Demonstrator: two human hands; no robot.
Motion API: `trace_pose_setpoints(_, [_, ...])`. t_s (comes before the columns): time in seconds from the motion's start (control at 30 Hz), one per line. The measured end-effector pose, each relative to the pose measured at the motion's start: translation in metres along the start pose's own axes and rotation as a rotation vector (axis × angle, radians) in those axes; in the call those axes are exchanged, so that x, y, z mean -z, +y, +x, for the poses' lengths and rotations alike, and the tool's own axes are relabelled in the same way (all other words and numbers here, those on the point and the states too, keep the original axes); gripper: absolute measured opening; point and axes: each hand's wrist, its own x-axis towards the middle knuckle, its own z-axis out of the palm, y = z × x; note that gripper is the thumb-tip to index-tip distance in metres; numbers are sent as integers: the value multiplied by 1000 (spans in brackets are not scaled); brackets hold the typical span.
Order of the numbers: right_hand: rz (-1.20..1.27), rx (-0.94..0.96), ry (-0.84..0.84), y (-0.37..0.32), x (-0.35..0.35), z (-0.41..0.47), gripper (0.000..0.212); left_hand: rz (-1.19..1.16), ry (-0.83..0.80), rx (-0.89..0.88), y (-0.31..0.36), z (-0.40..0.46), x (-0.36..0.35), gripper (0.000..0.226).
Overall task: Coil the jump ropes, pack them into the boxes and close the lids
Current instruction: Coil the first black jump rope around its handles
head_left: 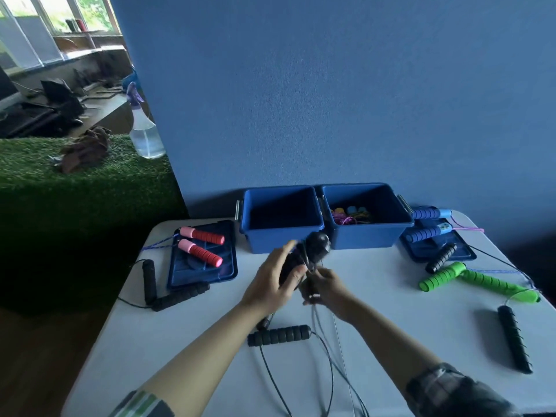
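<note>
My left hand (275, 278) grips the two black handles (314, 245) of a jump rope, held upright above the table's middle and blurred by motion. Just right of it, my right hand (323, 285) pinches that rope's thin black cord (316, 320), which hangs down toward the front edge. Two open blue boxes stand at the back: the left box (281, 233) looks empty, the right box (368, 233) holds coloured ropes. Two blue lids lie flat, the left lid (200, 273) under red-and-pink handles (200, 246), the right lid (436, 249) under blue handles (427, 224).
Black handles (278, 335) lie near the front centre, another black pair (168, 291) at the left edge. Green handles (478, 281) and black handles (513, 341) lie on the right. A spray bottle (144, 127) stands on green turf beyond the white table (168, 341).
</note>
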Motion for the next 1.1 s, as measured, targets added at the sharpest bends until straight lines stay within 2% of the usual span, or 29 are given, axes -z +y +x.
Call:
trace_pose_setpoints(0.07, [78,23,-28,2,-7,-4,31,-2,128,93,2,8,0,68])
trace_pose_setpoints(0.13, [55,28,-23,4,-12,-8,32,49,169,107,1,16,4,68])
trace_pose_setpoints(0.2, [-101,2,-60,8,-19,-16,26,89,232,101,-3,25,12,65])
trace_pose_setpoints(0.3, [-403,-4,-51,18,-25,-29,29,124,350,203,-12,40,26,55])
trace_pose_setpoints(0.4, [-611,69,4,11,-23,-38,30,324,231,283,-25,39,32,46])
trace_pose_setpoints(0.47, [-749,159,1,2,-19,-42,30,441,127,277,-34,31,29,50])
trace_pose_setpoints(0.57, [-840,285,30,-14,-9,-44,26,554,-19,193,-46,17,20,68])
trace_pose_setpoints(0.67, [-930,376,75,-27,11,-37,21,659,-186,72,-52,3,10,70])
trace_pose_setpoints(0.83, [-949,365,94,-32,36,-19,20,631,-340,-96,-49,-12,-2,54])
trace_pose_setpoints(0.93, [-889,349,65,-32,43,-9,19,525,-417,-221,-46,-17,-8,51])
trace_pose_setpoints(1.03, [-841,355,24,-27,52,2,19,393,-464,-232,-31,-17,-6,51])
trace_pose_setpoints(1.1, [-741,340,13,-23,58,7,18,310,-432,-195,-18,-16,-2,48])
